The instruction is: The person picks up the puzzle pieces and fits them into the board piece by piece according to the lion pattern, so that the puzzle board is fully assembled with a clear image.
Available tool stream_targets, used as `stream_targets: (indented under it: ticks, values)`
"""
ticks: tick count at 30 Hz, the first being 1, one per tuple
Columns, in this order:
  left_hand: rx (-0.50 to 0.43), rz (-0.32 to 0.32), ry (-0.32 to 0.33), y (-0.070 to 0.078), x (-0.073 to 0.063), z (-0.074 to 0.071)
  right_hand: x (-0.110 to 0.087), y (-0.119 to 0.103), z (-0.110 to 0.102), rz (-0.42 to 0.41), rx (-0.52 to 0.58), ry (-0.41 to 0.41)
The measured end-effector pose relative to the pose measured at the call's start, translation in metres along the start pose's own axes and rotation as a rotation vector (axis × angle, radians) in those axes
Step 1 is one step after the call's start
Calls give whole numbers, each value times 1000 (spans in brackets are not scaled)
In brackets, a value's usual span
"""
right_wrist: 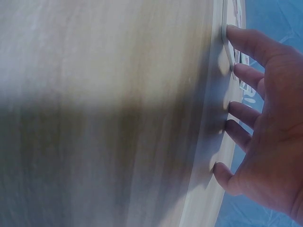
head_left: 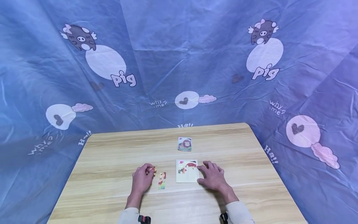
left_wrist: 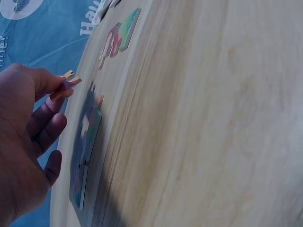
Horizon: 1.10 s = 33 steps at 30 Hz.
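Observation:
Between thumb and index finger, my left hand (head_left: 142,179) pinches a small orange-and-yellow jigsaw puzzle piece (left_wrist: 64,87), raised above the table. Loose puzzle pieces (head_left: 162,176) lie just right of that hand, and others (left_wrist: 87,137) appear beneath it in the left wrist view. A white puzzle board (head_left: 185,178) lies further right, with fitted pieces (head_left: 191,164) across its top and left middle; its lower part is bare white. My right hand (head_left: 213,177) rests at the board's right side, fingers spread, with thumb and index fingertip touching the edge.
A picture card (head_left: 185,144) with a lion lies behind the board. All of this is on a light wooden table (head_left: 112,155). Blue printed cloth (head_left: 167,62) hangs around the table's back and sides.

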<state>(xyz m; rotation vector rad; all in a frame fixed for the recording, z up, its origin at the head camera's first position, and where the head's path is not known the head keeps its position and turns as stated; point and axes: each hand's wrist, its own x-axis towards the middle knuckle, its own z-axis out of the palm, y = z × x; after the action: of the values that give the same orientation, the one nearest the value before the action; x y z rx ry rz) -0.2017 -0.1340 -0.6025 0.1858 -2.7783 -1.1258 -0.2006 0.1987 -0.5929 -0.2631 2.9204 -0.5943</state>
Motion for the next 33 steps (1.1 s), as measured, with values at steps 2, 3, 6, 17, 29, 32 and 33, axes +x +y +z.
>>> stream_targets:
  ticks: [2,3,6,17,29,32,33]
  values:
    - [-22,-2,1,2,-1,1,0,0,0,0,0,3]
    - [-29,-1,0,3,-1,2,0,0,0,-1,-2,3]
    - [-44,-2,-4,6,-2,5,0,0,0,-1,-8,-2]
    - [-68,14,-13,18,-4,20,0,-1,0,2,-15,-2]
    - [-80,74,-47,33,-8,36,-1,-2,-2,-6,-29,-1]
    - [-82,81,-62,37,-8,40,-1,-2,-3,-11,-41,-2]
    - [-84,85,-67,38,-8,41,-1,-2,-3,-13,-45,-3]
